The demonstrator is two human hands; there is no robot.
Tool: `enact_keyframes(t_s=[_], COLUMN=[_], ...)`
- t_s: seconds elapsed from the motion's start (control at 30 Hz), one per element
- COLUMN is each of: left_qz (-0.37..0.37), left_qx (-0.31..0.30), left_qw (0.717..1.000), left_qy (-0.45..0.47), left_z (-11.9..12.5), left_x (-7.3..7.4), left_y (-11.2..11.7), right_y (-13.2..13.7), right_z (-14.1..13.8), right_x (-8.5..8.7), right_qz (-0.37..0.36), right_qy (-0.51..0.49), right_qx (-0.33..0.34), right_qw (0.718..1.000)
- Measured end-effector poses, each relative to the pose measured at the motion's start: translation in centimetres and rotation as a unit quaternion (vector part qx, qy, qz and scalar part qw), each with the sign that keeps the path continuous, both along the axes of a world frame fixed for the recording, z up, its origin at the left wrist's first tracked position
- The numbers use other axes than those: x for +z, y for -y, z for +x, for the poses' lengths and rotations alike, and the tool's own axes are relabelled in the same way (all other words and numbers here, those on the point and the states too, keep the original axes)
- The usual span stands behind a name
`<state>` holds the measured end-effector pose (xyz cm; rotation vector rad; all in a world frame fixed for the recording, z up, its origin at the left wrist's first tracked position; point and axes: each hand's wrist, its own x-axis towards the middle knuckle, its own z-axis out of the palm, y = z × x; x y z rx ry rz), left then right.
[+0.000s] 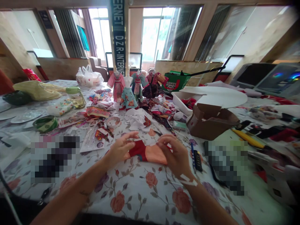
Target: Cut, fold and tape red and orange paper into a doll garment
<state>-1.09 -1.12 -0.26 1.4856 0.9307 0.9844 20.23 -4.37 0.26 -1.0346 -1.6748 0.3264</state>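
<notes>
Orange and dark red fabric piece (146,153), long axis crosswise between both hands, near the front edge of a white rose-print tablecloth (140,195); curled right hand (175,153) pinching its right end, open left hand (120,148) just beside its left end.

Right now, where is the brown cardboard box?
In the head view, the brown cardboard box sits right of centre on the floral tablecloth, beyond the right hand and directly in front of the white tray.
</notes>
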Motion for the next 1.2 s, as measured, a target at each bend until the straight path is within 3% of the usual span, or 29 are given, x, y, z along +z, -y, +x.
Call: enact_keyframes(t_s=[0.1, 0.17, 0.23, 0.4, 0.57, 0.73, 0.97, 1.1, 1.2], left_qz=[0.005, 0.035, 0.054, 0.039, 0.099, 0.129, 0.110, 0.011, -0.028], left_qx=[0.142, 0.180, 0.174, 0.088, 0.092, 0.085, 0.064, 0.003, -0.070], left_qw=[0.990, 0.983, 0.981, 0.974, 0.948, 0.941, 0.959, 0.998, 0.997], left_qy=[0.000, -0.019, -0.063, -0.203, -0.288, -0.301, -0.252, -0.067, 0.020], left_z=[-1.5, -2.7, -3.6, -4.0, -3.5, -2.9, -2.2, -2.0, -1.5], left_x=[-0.5, -0.9, -1.4, -2.5, -3.2, -3.6, -2.7, -2.2, -2.2], left_y=[-1.7, -2.9, -3.8, -4.3, -4.2, -4.5, -3.7, -3.3, -3.0], right_y=[-1.0, -1.8, -2.5, -3.2, -3.3, -3.3, -3.0, -2.7, -2.3], right_z=[1.5, 2.2, 2.5, 2.2, 2.0, 1.8, 1.7, 1.3, 0.8], right_x=[-0.1, -0.8, -1.8, -4.0, -4.6, -4.8, -4.8, -4.3, -3.6], right_qz=[-0.053, -0.093, -0.123, -0.137, -0.100, -0.111, -0.121, -0.135, -0.155], right_qy=[-0.079, -0.074, -0.005, 0.196, 0.272, 0.297, 0.270, 0.217, 0.136], right_qx=[-0.084, -0.088, -0.060, 0.003, 0.012, 0.024, 0.033, 0.043, 0.082], right_qw=[0.992, 0.989, 0.991, 0.971, 0.957, 0.948, 0.955, 0.966, 0.975])
